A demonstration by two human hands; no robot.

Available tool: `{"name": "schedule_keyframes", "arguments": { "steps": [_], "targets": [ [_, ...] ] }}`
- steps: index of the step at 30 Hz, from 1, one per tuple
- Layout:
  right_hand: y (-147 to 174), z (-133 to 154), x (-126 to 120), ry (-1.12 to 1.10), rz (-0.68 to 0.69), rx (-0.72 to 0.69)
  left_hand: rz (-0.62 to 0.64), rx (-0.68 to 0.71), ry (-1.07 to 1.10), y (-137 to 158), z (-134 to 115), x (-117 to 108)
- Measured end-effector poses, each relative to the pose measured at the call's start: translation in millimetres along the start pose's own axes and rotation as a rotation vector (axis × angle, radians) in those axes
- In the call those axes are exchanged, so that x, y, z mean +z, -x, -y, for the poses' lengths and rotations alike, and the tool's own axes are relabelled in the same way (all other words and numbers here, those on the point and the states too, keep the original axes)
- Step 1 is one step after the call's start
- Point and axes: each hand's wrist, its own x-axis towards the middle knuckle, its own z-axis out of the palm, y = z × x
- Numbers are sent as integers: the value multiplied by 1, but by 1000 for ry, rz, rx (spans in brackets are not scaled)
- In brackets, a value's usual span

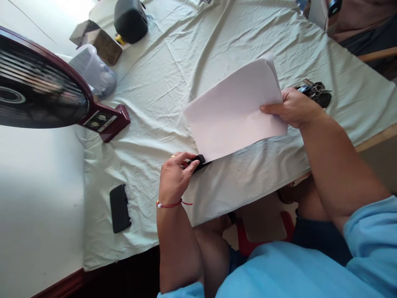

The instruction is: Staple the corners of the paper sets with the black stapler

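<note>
My right hand [290, 108] grips the right edge of a few white paper sheets [237, 111], thumb on top and fingers underneath. The sheets tilt over the cloth, and their far right corner curls. At their near left corner, my left hand [178, 171] is closed around a small black stapler [201, 159]. The paper corner meets the stapler's front end; whether it lies between the jaws I cannot tell. The fingers hide most of the stapler's body.
A pale green cloth [149, 136] covers the table. Keys [318, 93] lie beyond my right hand. On the left are a black phone-like object [120, 209], a maroon fan [114, 124], a clear plastic container [93, 70], a box [102, 45] and a black case [130, 20].
</note>
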Motion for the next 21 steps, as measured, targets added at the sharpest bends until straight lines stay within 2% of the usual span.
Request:
{"name": "schedule_keyframes", "arguments": {
  "steps": [6,11,18,21],
  "targets": [
    [-9,-9,-6,-10,32,-16,62,-38,-100,-4,-4,4],
    [-6,-6,-3,1,56,-10,128,-48,-210,-8,-6,7],
    [-2,-4,0,31,25,10,252,-43,-7,-1,-8,1],
    [-5,-6,1,-38,-57,-37,250,-71,75,2,-11,-1]
  ]
}}
